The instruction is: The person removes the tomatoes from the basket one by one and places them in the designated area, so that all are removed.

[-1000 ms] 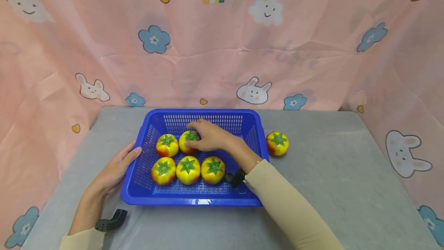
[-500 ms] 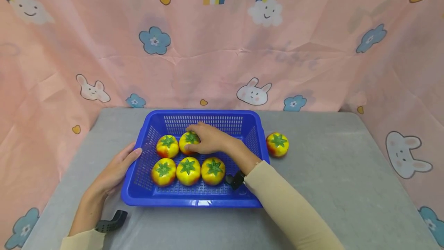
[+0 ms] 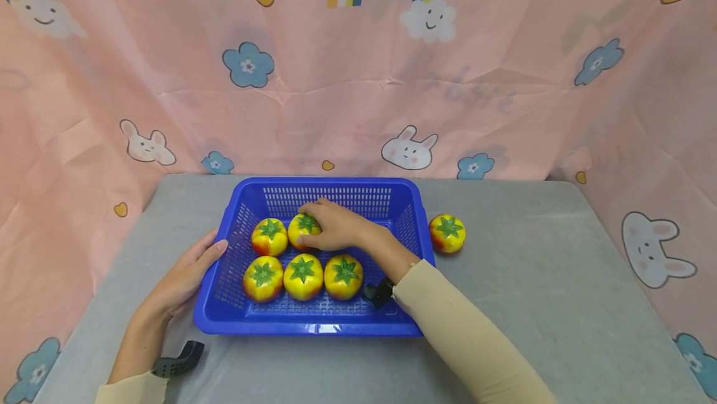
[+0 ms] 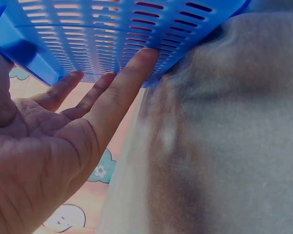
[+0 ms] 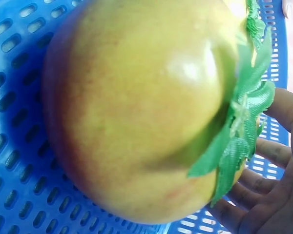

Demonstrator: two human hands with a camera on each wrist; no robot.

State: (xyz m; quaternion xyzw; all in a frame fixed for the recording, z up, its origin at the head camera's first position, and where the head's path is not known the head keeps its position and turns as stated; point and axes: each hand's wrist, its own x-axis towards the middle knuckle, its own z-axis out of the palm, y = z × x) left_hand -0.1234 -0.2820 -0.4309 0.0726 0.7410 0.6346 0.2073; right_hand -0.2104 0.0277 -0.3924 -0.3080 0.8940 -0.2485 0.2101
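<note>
Right hand (image 3: 338, 226) pinching back-row fruit (image 3: 300, 231), just left of palm; round, no long axis; left hand (image 3: 182, 276) farther, gripping basket (image 3: 269, 328).

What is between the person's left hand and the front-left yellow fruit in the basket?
The slotted left wall of the blue basket stands between the left hand's fingers and that yellow fruit, as the head view shows.

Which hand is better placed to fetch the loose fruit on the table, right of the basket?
Right, probably: the right hand, though gripping another fruit inside the blue basket, is nearer the loose fruit; the left hand holds the basket's opposite side.
</note>
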